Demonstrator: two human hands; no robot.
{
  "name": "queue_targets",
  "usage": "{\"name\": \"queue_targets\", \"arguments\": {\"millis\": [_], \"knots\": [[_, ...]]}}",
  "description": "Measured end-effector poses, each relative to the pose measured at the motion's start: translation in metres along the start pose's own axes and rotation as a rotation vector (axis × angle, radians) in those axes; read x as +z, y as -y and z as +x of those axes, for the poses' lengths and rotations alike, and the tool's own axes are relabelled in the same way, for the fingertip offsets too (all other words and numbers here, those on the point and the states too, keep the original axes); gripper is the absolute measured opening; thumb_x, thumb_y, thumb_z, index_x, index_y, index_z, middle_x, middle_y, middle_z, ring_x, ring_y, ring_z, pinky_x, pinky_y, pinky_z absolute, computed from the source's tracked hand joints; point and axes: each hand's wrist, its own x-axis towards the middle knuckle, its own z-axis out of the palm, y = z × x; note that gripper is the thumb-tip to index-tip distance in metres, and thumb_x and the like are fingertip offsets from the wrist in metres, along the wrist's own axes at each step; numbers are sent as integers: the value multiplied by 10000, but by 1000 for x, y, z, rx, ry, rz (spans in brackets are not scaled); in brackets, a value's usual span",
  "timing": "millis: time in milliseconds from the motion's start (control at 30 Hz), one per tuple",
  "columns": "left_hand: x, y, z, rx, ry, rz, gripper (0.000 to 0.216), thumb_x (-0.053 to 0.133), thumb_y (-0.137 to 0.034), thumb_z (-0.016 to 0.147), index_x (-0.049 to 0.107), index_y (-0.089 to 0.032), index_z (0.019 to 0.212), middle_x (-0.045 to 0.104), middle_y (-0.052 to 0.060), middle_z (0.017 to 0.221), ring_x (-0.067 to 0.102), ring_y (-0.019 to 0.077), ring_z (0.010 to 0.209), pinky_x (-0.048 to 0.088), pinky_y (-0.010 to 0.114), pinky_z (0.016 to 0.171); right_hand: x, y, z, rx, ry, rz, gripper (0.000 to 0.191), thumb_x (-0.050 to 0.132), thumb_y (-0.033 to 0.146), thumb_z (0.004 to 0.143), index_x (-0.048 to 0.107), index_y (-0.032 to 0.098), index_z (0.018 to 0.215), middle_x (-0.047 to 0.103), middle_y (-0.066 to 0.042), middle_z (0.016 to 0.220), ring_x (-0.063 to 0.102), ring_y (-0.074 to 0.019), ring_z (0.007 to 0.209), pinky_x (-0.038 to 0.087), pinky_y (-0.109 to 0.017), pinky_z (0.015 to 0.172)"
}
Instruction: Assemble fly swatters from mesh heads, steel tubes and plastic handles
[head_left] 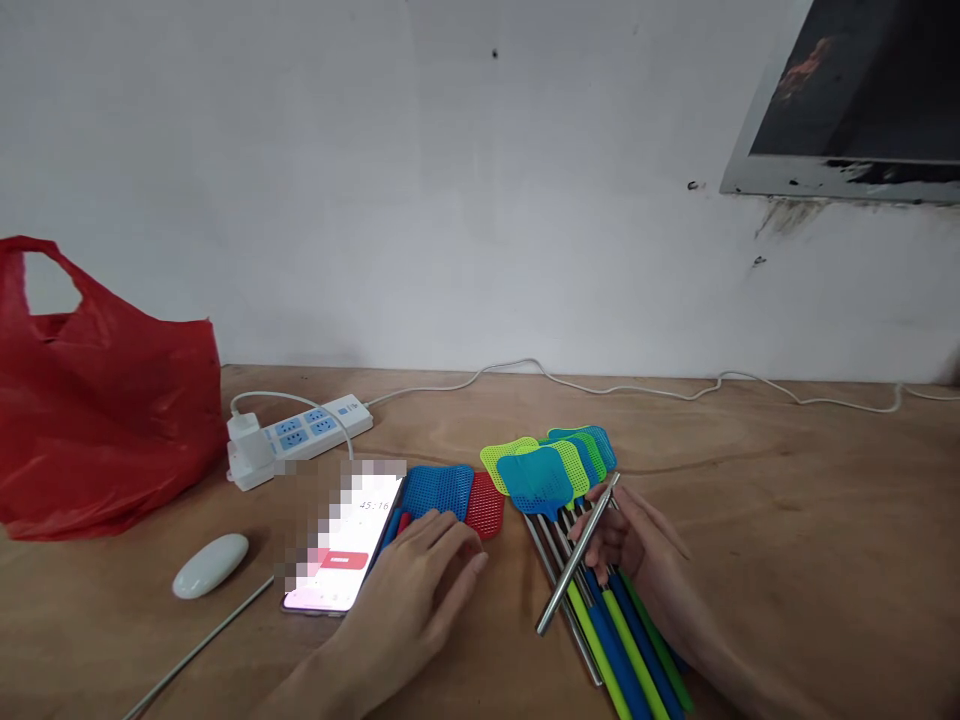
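Note:
My right hand (637,555) holds a shiny metal tube (577,555) at its upper end, between thumb and fingers, slanting down to the left. Beneath it lies a bundle of fly swatters (534,480) with yellow-green, blue and green mesh heads, metal shafts and coloured handles. Another bare metal shaft (581,640) lies along the bundle's left side. My left hand (427,585) rests with fingers loosely bent and thumb apart, nothing visible in it. Just beyond its fingers are a blue swatter head (440,490) and a red swatter head (486,505); their handles are partly hidden.
A lit phone (334,570) lies left of my left hand. Farther left are a white oval object (211,566), a white power strip (315,430) with a plug in it, and a red plastic bag (112,400). A thin cable (532,361) runs along the wall.

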Motion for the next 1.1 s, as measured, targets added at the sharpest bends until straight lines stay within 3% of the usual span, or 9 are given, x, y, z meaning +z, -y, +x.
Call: {"name": "queue_targets", "arguments": {"millis": [200, 333, 567, 667, 800, 867, 967, 1033, 1100], "knots": [[7, -13, -5, -3, 143, -196, 213, 431, -320, 1024, 599, -225, 935, 646, 31, 935, 601, 216, 879, 439, 320, 754, -3, -10, 0, -2, 103, 37, 325, 771, 497, 765, 663, 197, 834, 743, -65, 729, 656, -162, 548, 487, -231, 474], [16, -13, -8, -18, 147, -200, 99, 514, -298, 984, 574, -225, 952, 647, 20, 945, 598, 210, 877, 433, 305, 734, -3, -7, -1, 70, 188, 83, 310, 752, 478, 750, 701, 190, 852, 748, -81, 795, 670, -191, 625, 514, -282, 555], [20, -12, -7, -32, 146, -152, 99, 519, -260, 965, 539, -222, 876, 629, 15, 873, 592, 205, 821, 420, 290, 674, 5, 4, -7, 152, 269, 119, 425, 680, 609, 777, 711, 186, 809, 720, -98, 846, 622, -213, 681, 492, -325, 612], [21, -10, -7, -4, 144, -144, 62, 523, -240, 960, 558, -224, 912, 645, 20, 926, 601, 208, 848, 424, 298, 698, 6, 0, -6, 125, 221, 95, 455, 669, 656, 781, 677, 201, 765, 698, -73, 803, 551, -171, 612, 452, -284, 553], [21, -8, -8, 7, 138, -137, 79, 509, -233, 971, 574, -222, 926, 646, 19, 921, 602, 210, 859, 429, 308, 719, 1, 0, -2, 103, 95, 175, 465, 716, 613, 779, 531, 215, 623, 513, 23, 551, 416, -122, 528, 429, -228, 537], [22, -8, -8, 15, 134, -130, 84, 508, -227, 971, 575, -219, 921, 645, 20, 920, 601, 209, 855, 429, 308, 715, -3, 5, 0, 168, 130, 282, 455, 738, 543, 798, 484, 217, 608, 354, 72, 476, 299, -94, 456, 402, -198, 482], [22, -8, -8, 39, 136, -105, 80, 513, -222, 968, 577, -216, 920, 643, 24, 935, 601, 210, 856, 427, 311, 715, -8, 14, 2, 296, 236, 425, 396, 750, 438, 827, 489, 209, 637, 251, 109, 488, 86, -59, 407, 204, -155, 344], [22, -8, -8, 58, 137, -82, 82, 513, -217, 968, 577, -214, 917, 639, 29, 944, 600, 212, 862, 428, 311, 710, -13, 16, 3, 375, 279, 479, 455, 745, 452, 825, 446, 202, 590, 223, 112, 483, 46, -50, 402, 121, -162, 326], [22, -8, -8, 71, 139, -66, 96, 508, -214, 972, 575, -213, 904, 636, 33, 950, 600, 214, 872, 430, 307, 703, -17, 15, 5, 456, 309, 515, 573, 713, 516, 823, 338, 210, 516, 183, 112, 453, 59, -47, 386, 118, -174, 325]]}}
